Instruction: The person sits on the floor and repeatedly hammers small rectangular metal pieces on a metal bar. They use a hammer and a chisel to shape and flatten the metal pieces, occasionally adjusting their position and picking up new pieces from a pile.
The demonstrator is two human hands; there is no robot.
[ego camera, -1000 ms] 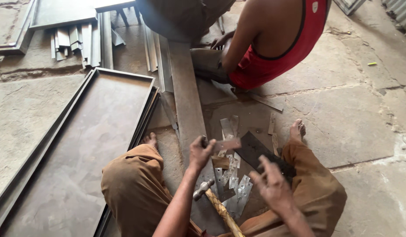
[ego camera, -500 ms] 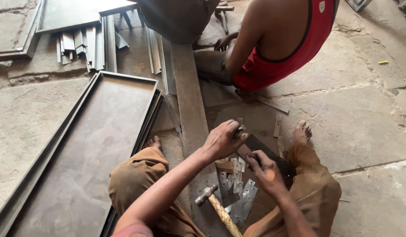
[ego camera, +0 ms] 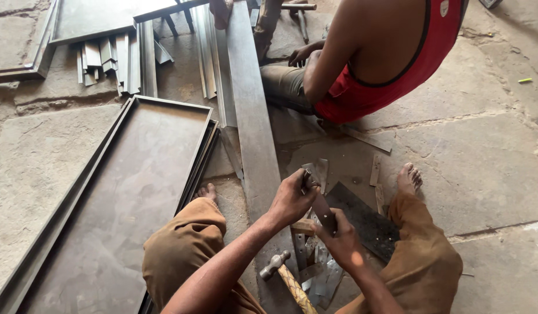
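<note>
1. Far left of both sets of fingers: large shallow metal tray (ego camera: 123,192) flat on the stone floor (ego camera: 490,174), rim up. Nothing in it. More tray edges stacked under its right side, probably just parked out of the work spot.
2. Up and left, well away from the fingers: short angle offcuts (ego camera: 106,58) in a loose pile, another flat panel (ego camera: 88,20) behind them.
3. Long steel strip (ego camera: 251,116) runs from the top down to just left of the left hand's knuckles, near end by the work spot.
4. Left hand (ego camera: 291,200): fingers curled tight round the upper end of a small flat metal piece (ego camera: 319,203), thumb on top. Looks like it steadies that end.
5. Small flat metal piece sits between the two hands, tilted, lifted off the floor, above the scrap pile. Both hands on it, likely so it can be lined up or bent; can't tell which.
6. Right hand (ego camera: 341,241): fingers clenched on the lower end of the same piece, just right of and below the left fingers.
7. Hammer (ego camera: 280,273): below the fingers, lying on the floor, head left, wooden handle toward the person. Neither hand touches it; near enough to grab.
8. Thin shiny scraps (ego camera: 318,279) under the fingers, loose heap.
9. Dark plate (ego camera: 367,224) just right of the right fingers, flat on the floor, reads as a work base.
10. Upper right, well apart: another person in a red vest (ego camera: 397,64), squatting, own hand (ego camera: 301,55) near their knee.
</note>
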